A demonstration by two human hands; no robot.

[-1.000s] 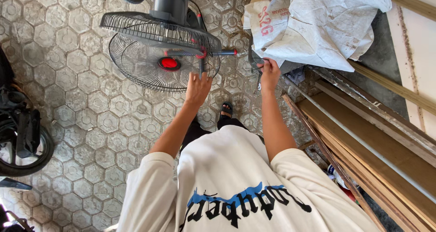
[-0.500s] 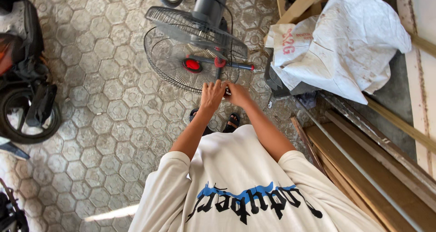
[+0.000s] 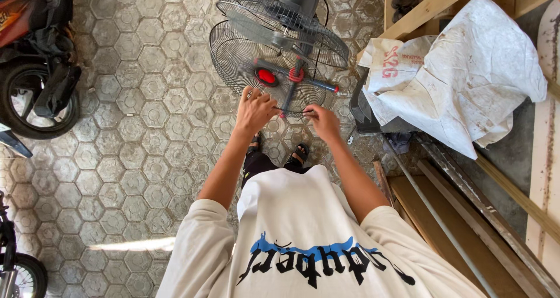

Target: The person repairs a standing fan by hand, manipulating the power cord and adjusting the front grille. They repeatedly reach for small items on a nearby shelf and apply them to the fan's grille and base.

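Note:
A grey floor fan lies on the hexagon paving with its round wire grill [image 3: 233, 58] facing up and a red hub [image 3: 266, 76] in the middle. A tool with red and blue grips [image 3: 315, 83] rests across the grill. My left hand [image 3: 255, 110] is curled over the grill's near rim. My right hand [image 3: 322, 121] sits close beside it, pinching a thin dark wire at that same rim. My sandalled feet [image 3: 298, 153] stand just below the hands.
A motorbike [image 3: 35, 53] stands at the left, and another wheel [image 3: 20, 274] at the bottom left. A stained white sack [image 3: 466, 70] covers a dark box on the right. Wooden planks and a pipe [image 3: 443, 228] lie along the right side.
My right hand has come in from the right, near the sack, to the grill's near rim beside my left hand. My head has shifted, so the motorbike shows more.

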